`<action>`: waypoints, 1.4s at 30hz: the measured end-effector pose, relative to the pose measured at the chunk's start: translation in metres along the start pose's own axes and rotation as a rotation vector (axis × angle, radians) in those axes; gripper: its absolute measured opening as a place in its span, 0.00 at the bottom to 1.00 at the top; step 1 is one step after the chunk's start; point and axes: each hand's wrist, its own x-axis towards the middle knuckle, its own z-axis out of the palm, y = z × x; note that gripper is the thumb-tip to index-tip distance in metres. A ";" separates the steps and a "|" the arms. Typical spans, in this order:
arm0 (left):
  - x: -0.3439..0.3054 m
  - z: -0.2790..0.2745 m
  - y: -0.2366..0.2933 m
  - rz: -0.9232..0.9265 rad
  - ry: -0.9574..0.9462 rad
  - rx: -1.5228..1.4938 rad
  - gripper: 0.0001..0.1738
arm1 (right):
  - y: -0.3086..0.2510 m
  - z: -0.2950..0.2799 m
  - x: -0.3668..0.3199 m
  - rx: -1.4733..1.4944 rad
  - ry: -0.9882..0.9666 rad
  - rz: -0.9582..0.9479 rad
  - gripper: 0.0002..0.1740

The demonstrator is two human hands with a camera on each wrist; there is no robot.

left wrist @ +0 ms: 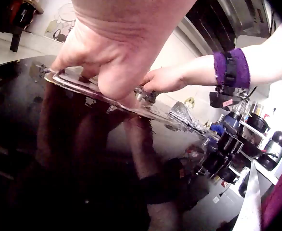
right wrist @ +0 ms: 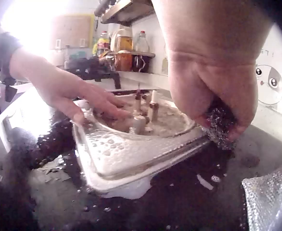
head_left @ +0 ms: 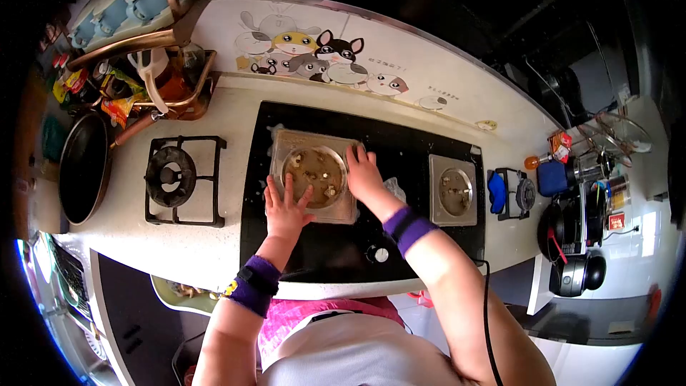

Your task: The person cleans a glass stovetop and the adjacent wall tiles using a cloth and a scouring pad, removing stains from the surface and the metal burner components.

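Note:
A wet, square metal burner plate (head_left: 336, 214) lies on the black glass cooktop (head_left: 314, 254), with murky brown liquid and burner parts in its round well. My left hand (head_left: 284, 213) rests on its left and front part, fingers spread over the rim of the well. At the plate's right edge, my right hand (head_left: 366, 177) pinches a steel wool scrubber (right wrist: 220, 126) between thumb and fingers. The scrubber sits against the edge in the right wrist view; the hand covers it in the head view. A silvery mesh cloth (right wrist: 265, 195) lies on the glass nearby.
Another burner plate (head_left: 441, 166) is on the cooktop's right side, and a knob (head_left: 381, 254) stands at the front. Pan supports (head_left: 221, 182) and a frying pan (head_left: 86, 168) are on the left. A blue sponge-like item (head_left: 496, 191) lies beyond the right edge.

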 end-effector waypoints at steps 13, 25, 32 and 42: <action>0.001 -0.003 -0.003 0.022 -0.036 0.060 0.46 | -0.026 0.009 -0.044 -0.115 0.035 0.030 0.39; 0.002 -0.002 -0.001 0.011 -0.094 0.071 0.46 | -0.063 0.042 -0.136 -0.170 0.056 0.025 0.35; 0.002 -0.008 -0.002 0.013 -0.151 0.079 0.41 | -0.041 0.028 -0.085 -0.084 0.190 0.081 0.31; -0.038 -0.026 -0.015 0.004 -0.043 -0.279 0.29 | -0.109 0.036 -0.123 0.024 0.202 -0.301 0.31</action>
